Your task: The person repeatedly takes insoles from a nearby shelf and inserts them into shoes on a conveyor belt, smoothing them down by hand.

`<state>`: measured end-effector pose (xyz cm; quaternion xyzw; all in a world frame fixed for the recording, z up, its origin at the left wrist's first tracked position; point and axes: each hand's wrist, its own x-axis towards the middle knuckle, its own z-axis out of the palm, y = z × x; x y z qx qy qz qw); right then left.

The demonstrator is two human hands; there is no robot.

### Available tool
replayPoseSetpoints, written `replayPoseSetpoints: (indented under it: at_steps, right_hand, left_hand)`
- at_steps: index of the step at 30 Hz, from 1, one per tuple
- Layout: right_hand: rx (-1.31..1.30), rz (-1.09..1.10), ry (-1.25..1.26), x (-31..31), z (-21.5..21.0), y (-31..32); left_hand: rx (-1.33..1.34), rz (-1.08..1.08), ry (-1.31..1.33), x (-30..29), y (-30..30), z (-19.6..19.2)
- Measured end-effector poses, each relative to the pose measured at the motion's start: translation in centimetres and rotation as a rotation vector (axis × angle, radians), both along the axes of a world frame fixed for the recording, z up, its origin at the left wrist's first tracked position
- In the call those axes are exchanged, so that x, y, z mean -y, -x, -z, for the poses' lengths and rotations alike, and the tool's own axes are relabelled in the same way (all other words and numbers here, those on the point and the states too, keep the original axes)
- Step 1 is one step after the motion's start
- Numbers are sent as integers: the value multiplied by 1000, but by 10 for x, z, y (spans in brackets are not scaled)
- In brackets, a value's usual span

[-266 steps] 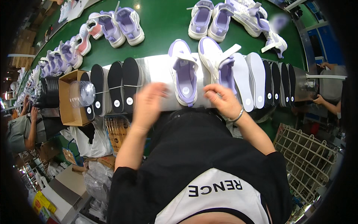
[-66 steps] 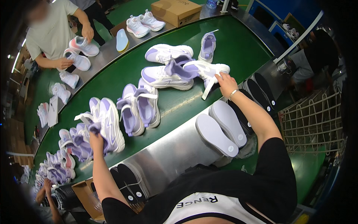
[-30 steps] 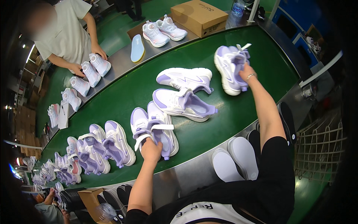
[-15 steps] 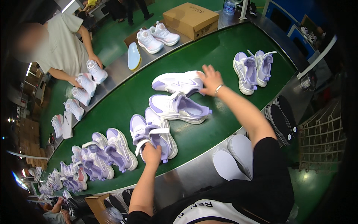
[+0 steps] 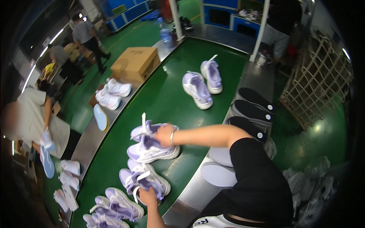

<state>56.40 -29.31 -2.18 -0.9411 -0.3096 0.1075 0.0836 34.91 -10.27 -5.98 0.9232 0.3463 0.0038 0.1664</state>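
White-and-lilac sneakers stand in pairs along a green work surface [image 5: 152, 97]. My right hand [image 5: 164, 135], a silver bracelet at its wrist, grips the collar area of the middle pair. Its fingertips are partly hidden behind the nearer sneaker [image 5: 154, 151] of that pair; the farther sneaker [image 5: 137, 130] stands upright with a white strap sticking up. My left hand [image 5: 147, 197] is closed at the opening of a lilac sneaker [image 5: 128, 178] in the pair nearer to me. Some of its fingers are inside and out of sight. Beside that one sits its mate [image 5: 157, 180].
Another lilac pair [image 5: 195, 89] stands farther along. Pale insoles [image 5: 218, 174] and black insoles [image 5: 247, 108] lie on the metal ledge at right. Across the surface are a cardboard box [image 5: 135, 62], white sneakers [image 5: 110, 95], a blue insole [image 5: 100, 117] and a co-worker [image 5: 42, 117] holding a shoe and insole.
The view has swung right. My right hand has come down onto the middle pair, and its farther sneaker, tipped on its side before, now stands upright. My left hand stays at its sneaker.
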Motion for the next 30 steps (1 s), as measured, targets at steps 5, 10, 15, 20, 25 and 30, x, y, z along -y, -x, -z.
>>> replayPoseSetpoints:
  at_steps: [5,10,15,20,25,30]
  right_hand:
    - [-131,-74,322,-18,-8,18]
    - [-113,-15,271,-10,2,15]
    - [-107,264,284,64,16,-19]
    - [-85,705,281,154,11,-66]
    - [183,802,249,190,3,-72]
    - [207,469,-2,150,-8,1]
  left_hand:
    - [-16,12,-9,0,2,-3]
    - [-1,-5,-21,-9,8,3]
    - [3,1,-2,-10,6,5]
    - [12,-23,39,-14,7,10]
    - [-1,-9,8,-5,5,-2]
    - [187,91,-20,-29,21,27]
